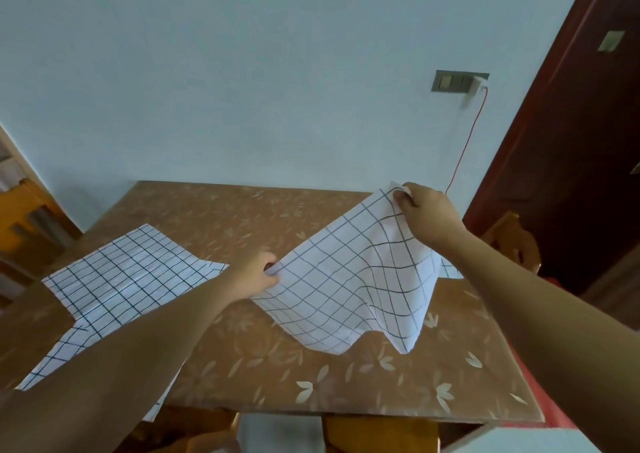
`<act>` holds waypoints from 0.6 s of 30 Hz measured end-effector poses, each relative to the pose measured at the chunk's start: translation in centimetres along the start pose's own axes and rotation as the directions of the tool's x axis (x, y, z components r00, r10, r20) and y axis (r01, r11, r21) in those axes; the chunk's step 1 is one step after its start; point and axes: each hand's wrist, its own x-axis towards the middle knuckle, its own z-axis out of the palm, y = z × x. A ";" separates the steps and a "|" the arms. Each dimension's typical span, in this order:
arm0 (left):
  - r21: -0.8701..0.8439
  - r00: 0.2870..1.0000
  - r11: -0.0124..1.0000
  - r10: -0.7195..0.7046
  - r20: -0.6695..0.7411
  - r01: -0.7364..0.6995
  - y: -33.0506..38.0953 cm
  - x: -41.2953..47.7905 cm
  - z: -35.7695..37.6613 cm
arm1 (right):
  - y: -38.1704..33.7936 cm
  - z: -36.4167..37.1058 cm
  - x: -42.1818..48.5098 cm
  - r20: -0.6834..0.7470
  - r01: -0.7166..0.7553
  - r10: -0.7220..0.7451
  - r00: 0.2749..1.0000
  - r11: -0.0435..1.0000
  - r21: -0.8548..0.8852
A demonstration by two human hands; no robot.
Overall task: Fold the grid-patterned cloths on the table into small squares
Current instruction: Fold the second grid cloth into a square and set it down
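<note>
L grip (pixel 254 276) & R grip (pixel 427 210) each pinch raised cloth (pixel 346 286) corners (2nd cloth (pixel 121 276) flat, left).

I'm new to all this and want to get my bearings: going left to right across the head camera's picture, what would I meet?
In order: wooden chair → flat cloth → left hand → lifted cloth → right hand → dark door.
</note>
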 end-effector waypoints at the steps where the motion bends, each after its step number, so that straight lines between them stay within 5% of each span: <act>1: -0.002 0.999 1.000 -0.027 0.022 0.027 -0.4 0.0 0.1 | 0.4 -0.1 0.0 -0.009 -0.029 0.029 1.000 1.000 0.001; 9: -0.071 0.989 0.990 -0.116 0.088 0.122 -2.7 -1.0 1.7 | 3.3 -0.3 -0.7 -0.037 -0.216 0.221 0.975 0.971 0.103; 18: -0.199 0.996 0.979 -0.056 -0.064 0.042 0.7 0.4 0.3 | 2.9 1.1 -2.2 0.102 -0.248 0.238 0.966 0.964 0.098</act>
